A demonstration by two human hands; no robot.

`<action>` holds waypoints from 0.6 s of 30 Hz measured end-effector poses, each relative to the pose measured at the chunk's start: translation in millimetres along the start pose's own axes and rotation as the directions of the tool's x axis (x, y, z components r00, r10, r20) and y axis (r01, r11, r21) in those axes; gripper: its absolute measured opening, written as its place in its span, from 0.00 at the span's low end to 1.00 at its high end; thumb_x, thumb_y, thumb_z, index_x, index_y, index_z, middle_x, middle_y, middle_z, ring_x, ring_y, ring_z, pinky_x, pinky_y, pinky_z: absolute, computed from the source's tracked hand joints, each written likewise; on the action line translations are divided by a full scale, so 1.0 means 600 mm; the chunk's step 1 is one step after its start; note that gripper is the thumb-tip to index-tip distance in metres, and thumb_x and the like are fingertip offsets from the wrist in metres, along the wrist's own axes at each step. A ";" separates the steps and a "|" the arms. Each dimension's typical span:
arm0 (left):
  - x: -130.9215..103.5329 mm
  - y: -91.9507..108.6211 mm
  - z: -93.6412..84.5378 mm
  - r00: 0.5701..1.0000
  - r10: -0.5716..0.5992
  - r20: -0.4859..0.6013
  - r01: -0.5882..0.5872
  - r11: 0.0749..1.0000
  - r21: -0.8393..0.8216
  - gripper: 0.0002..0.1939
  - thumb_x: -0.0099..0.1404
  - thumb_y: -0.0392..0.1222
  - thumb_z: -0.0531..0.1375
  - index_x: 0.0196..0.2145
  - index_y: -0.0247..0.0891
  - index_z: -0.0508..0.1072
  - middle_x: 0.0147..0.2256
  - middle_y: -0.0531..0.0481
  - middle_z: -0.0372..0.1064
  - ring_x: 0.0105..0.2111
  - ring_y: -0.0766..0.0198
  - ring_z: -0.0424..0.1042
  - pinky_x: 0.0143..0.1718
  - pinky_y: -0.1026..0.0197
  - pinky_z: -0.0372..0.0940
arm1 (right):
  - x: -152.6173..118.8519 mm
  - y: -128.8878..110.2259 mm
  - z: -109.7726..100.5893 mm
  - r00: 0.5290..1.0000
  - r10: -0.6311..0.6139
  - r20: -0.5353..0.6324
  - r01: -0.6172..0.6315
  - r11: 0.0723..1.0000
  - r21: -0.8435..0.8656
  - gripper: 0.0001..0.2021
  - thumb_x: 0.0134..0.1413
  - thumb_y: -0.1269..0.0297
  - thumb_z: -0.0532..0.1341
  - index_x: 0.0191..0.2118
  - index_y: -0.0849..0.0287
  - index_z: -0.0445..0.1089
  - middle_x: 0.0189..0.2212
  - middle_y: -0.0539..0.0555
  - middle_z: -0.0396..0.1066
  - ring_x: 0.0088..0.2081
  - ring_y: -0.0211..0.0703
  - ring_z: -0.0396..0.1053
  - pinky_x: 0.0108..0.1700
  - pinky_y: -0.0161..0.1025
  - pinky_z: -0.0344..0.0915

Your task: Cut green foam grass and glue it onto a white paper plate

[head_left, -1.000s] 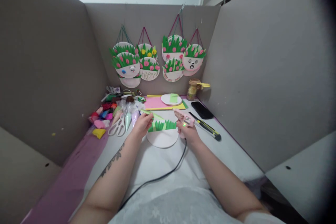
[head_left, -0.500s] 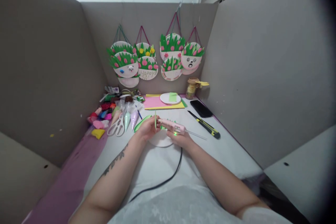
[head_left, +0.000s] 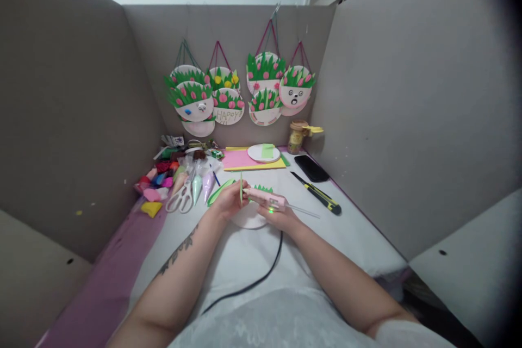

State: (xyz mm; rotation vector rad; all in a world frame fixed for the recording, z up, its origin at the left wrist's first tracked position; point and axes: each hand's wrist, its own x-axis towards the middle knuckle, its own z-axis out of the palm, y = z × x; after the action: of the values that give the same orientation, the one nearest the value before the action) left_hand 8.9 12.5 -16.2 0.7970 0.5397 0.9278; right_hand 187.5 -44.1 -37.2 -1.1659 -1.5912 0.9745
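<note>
My left hand (head_left: pixel 228 202) pinches a thin green paper strip (head_left: pixel 241 189) held edge-on and upright. My right hand (head_left: pixel 280 216) grips a pink glue gun (head_left: pixel 267 200) laid sideways, its nozzle at the strip and a clear glue stick poking out to the right. A green light glows on the gun. Its black cable (head_left: pixel 261 274) trails toward me. Beneath both hands lies a white paper plate (head_left: pixel 249 220) with a green grass-shaped cutout (head_left: pixel 263 189) behind the gun.
White scissors (head_left: pixel 180 197), pastel cones and coloured clay (head_left: pixel 157 182) lie at left. Pink and yellow sheets (head_left: pixel 240 160) with a plate sit at the back. A phone (head_left: pixel 311 168), a utility knife (head_left: pixel 322 196) and a jar (head_left: pixel 297 136) lie right. Finished plate crafts (head_left: pixel 228 95) hang on the cardboard wall.
A second ago the grass cutout was held flat between my hands with the gun raised. The strip has since turned edge-on and the gun swung level, nozzle against it.
</note>
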 end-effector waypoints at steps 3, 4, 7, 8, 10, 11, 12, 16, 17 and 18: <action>0.000 0.000 0.000 1.000 0.008 0.011 -0.008 1.000 -0.002 0.13 0.55 0.42 0.69 0.27 0.33 0.69 0.24 0.55 0.62 0.21 0.73 0.61 0.20 0.70 0.55 | 0.000 -0.002 0.000 1.000 -0.004 0.012 0.004 1.000 -0.011 0.17 0.45 0.58 0.66 0.42 0.57 0.75 0.38 0.54 0.76 0.38 0.46 0.72 0.42 0.42 0.70; 0.000 0.001 0.001 1.000 0.011 0.018 -0.011 1.000 -0.008 0.13 0.55 0.41 0.69 0.26 0.33 0.68 0.24 0.55 0.62 0.21 0.74 0.61 0.19 0.70 0.55 | 0.000 -0.002 0.001 1.000 -0.013 0.016 0.013 1.000 -0.009 0.16 0.45 0.58 0.65 0.42 0.57 0.75 0.37 0.53 0.76 0.37 0.46 0.72 0.40 0.41 0.70; -0.002 0.003 0.003 1.000 0.016 0.013 -0.015 0.999 -0.030 0.11 0.55 0.39 0.68 0.26 0.34 0.68 0.24 0.55 0.61 0.20 0.74 0.60 0.19 0.70 0.56 | -0.001 -0.002 0.001 0.999 -0.047 0.025 0.046 0.999 0.007 0.16 0.45 0.59 0.65 0.42 0.57 0.75 0.34 0.52 0.75 0.34 0.44 0.69 0.37 0.40 0.68; -0.002 0.004 0.004 1.000 0.016 0.003 -0.016 0.999 -0.036 0.11 0.55 0.38 0.68 0.26 0.34 0.68 0.24 0.56 0.61 0.20 0.74 0.60 0.19 0.70 0.56 | -0.002 -0.003 0.001 0.998 -0.055 0.031 0.054 0.998 0.010 0.16 0.45 0.59 0.64 0.42 0.57 0.75 0.33 0.52 0.74 0.33 0.44 0.69 0.36 0.39 0.68; -0.002 0.006 0.004 1.000 0.012 -0.011 -0.013 0.999 -0.044 0.10 0.55 0.37 0.67 0.26 0.34 0.68 0.24 0.56 0.61 0.20 0.74 0.60 0.19 0.69 0.56 | -0.004 -0.007 0.000 0.996 -0.072 0.050 0.072 0.997 0.009 0.15 0.46 0.60 0.64 0.42 0.56 0.75 0.32 0.51 0.74 0.31 0.42 0.67 0.35 0.39 0.66; -0.002 0.006 0.003 1.000 0.010 -0.010 -0.010 0.999 -0.047 0.11 0.55 0.37 0.67 0.26 0.34 0.67 0.24 0.56 0.60 0.19 0.74 0.60 0.19 0.69 0.56 | -0.004 -0.010 0.000 0.995 -0.080 0.060 0.080 0.997 0.002 0.15 0.46 0.60 0.63 0.41 0.56 0.75 0.32 0.51 0.73 0.31 0.42 0.66 0.35 0.39 0.66; -0.001 0.007 0.002 1.000 0.010 -0.008 -0.010 0.999 -0.048 0.11 0.55 0.38 0.67 0.26 0.35 0.67 0.24 0.56 0.60 0.19 0.74 0.59 0.19 0.69 0.56 | -0.005 -0.013 -0.001 0.994 -0.085 0.069 0.085 0.996 -0.007 0.14 0.46 0.60 0.63 0.41 0.56 0.75 0.32 0.51 0.73 0.30 0.41 0.66 0.34 0.38 0.65; 0.002 0.008 -0.003 1.000 0.012 -0.006 -0.012 0.999 -0.041 0.12 0.56 0.39 0.66 0.25 0.35 0.65 0.23 0.56 0.59 0.19 0.73 0.59 0.20 0.69 0.57 | -0.008 -0.023 -0.003 0.992 -0.080 0.095 0.081 0.997 -0.012 0.14 0.46 0.61 0.64 0.40 0.57 0.75 0.32 0.51 0.73 0.29 0.40 0.64 0.33 0.37 0.63; 0.004 0.008 -0.005 1.000 0.011 -0.010 -0.012 0.999 -0.042 0.12 0.57 0.39 0.66 0.25 0.36 0.65 0.23 0.56 0.59 0.19 0.73 0.59 0.20 0.68 0.57 | -0.009 -0.024 -0.003 0.992 -0.082 0.098 0.083 0.997 -0.005 0.13 0.46 0.61 0.64 0.40 0.57 0.74 0.32 0.51 0.73 0.29 0.40 0.64 0.33 0.37 0.63; 0.005 0.008 -0.007 1.000 0.010 -0.014 -0.011 0.999 -0.047 0.12 0.57 0.39 0.66 0.25 0.36 0.65 0.23 0.56 0.59 0.19 0.73 0.59 0.20 0.68 0.57 | -0.009 -0.025 -0.003 0.991 -0.086 0.101 0.086 0.996 -0.001 0.13 0.46 0.61 0.64 0.40 0.57 0.74 0.33 0.51 0.72 0.29 0.39 0.64 0.33 0.37 0.63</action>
State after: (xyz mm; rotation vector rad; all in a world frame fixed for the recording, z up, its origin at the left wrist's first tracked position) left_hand 5.2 18.3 -15.1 0.7521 0.5239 0.9529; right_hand 185.9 -53.0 -23.7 -1.0567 -1.7108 0.9867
